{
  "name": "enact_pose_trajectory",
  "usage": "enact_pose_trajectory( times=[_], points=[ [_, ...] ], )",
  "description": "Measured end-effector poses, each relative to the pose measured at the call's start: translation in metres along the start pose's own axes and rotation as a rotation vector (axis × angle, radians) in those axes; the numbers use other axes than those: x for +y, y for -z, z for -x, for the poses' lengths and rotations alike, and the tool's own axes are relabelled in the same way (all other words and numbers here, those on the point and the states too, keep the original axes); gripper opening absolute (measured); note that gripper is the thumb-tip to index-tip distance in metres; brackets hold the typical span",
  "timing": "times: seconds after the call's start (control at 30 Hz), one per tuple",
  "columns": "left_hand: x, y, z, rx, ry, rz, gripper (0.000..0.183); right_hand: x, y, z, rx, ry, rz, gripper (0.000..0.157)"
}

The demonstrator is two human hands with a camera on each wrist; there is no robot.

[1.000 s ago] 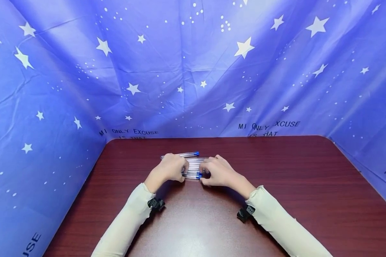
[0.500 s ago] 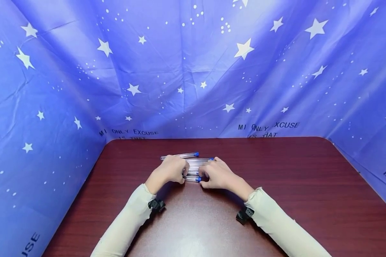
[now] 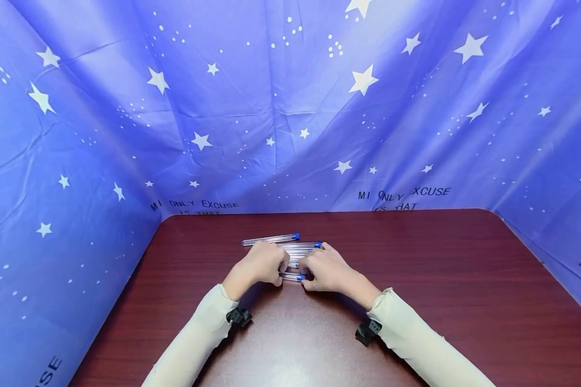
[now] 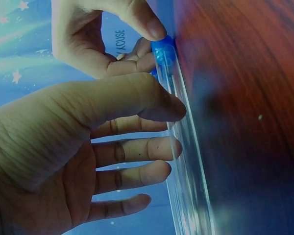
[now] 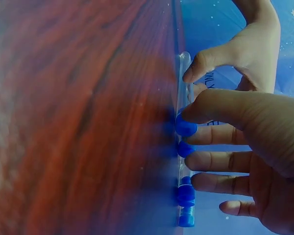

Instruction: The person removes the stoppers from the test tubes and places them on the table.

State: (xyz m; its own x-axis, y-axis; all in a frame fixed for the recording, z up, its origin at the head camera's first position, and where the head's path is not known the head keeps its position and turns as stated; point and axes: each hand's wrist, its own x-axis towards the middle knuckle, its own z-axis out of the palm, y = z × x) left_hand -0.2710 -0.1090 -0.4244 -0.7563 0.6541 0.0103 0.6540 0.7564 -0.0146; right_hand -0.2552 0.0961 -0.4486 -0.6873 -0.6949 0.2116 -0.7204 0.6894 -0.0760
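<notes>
Several clear test tubes with blue caps lie side by side on the table. The nearest test tube (image 3: 292, 277) sits a little apart from the main row (image 3: 297, 248). My left hand (image 3: 261, 263) pinches this tube toward its rounded end, thumb on the near side and fingers across the row. My right hand (image 3: 329, 269) pinches it at its blue cap (image 5: 186, 125), thumb against the cap and fingers reaching over the other caps. Parts of the row are hidden under both hands. Behind them, a slanted test tube (image 3: 271, 239) lies separate.
The dark red wooden table (image 3: 416, 269) has rounded far corners. A blue star-printed curtain (image 3: 271, 107) hangs along its back and sides. Each sleeve cuff has a black wrist camera, one on the left (image 3: 239, 317) and one on the right (image 3: 368, 332).
The nearest test tube has shifted toward me, and a gap has opened between it and the row. Both hands have come slightly nearer with it. The slanted tube stays put.
</notes>
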Motion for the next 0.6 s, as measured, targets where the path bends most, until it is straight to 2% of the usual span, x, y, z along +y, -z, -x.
enact_pose_trajectory(
  times=[0.17,0.27,0.37,0.5,0.6],
  points=[
    [0.003,-0.001,0.000,0.009,-0.013,-0.001,0.026,0.001,0.001,0.000,0.007,0.009,0.018,0.021],
    [0.003,0.000,0.001,0.038,-0.017,-0.011,0.025,0.002,0.006,-0.001,0.020,0.008,0.011,0.020],
    [0.003,0.002,0.001,0.085,-0.023,-0.014,0.025,0.004,0.012,-0.002,0.045,0.003,-0.005,0.019],
    [0.003,0.005,0.002,0.166,-0.034,-0.068,0.028,0.010,0.020,-0.003,0.118,0.016,-0.002,0.018],
    [0.000,0.009,0.001,0.268,-0.052,-0.124,0.030,0.017,0.028,-0.004,0.208,0.043,0.007,0.017]
  ],
)
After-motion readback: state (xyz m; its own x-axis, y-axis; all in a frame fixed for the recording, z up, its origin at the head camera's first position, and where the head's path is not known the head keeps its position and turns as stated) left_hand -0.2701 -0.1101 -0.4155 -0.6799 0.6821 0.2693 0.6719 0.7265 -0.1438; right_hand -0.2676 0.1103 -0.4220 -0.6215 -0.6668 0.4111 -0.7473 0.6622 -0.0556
